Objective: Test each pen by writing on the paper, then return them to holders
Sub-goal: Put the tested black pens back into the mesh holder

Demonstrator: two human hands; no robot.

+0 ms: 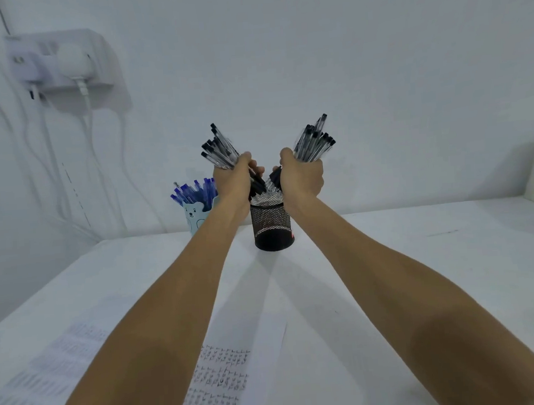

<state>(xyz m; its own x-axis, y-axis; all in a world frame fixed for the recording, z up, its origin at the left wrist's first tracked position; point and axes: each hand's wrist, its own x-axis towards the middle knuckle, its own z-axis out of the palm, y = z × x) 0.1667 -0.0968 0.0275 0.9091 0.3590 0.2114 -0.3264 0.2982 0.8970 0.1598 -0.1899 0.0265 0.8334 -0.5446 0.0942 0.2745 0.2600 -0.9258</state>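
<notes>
Head view: both forearms reach forward over a white table (408, 271), with the hands raised at its far middle.
Wall: plain white, no writing.
Centre sheet: paper (221, 375) flat on the near table, partly under the left forearm. It has rows of small black test marks, too small to read as words.
Left sheet: second sheet (46, 376) at lower left with rows of grey-blue strokes. Blurred, unreadable, cut by the frame edge.
Socket box: white (56, 62), on the wall upper left, plugs in, white cables hanging down. No legible label.
Left hand: (232, 179) clenched round the left bundle (219, 147) of clear black-capped pens, which fans up and to the left.
Right hand: (302, 177) clenched round the right bundle (313, 141), same pen type, which fans up and to the right.
Mesh holder: black (272, 224), upright on the table directly below both hands. The lower ends of the bundles converge just above its rim. Cannot tell if any pen sits inside, since the hands cover the mouth.
Bear holder: pale blue with a bear face (195, 216), just left of the mesh holder, right side hidden behind the left wrist. It is full of blue pens (194, 190).
Red label: small patch (292, 232) low on the right of the mesh holder. Text unreadable.
Pen print: no brand resolvable on any barrel.
</notes>
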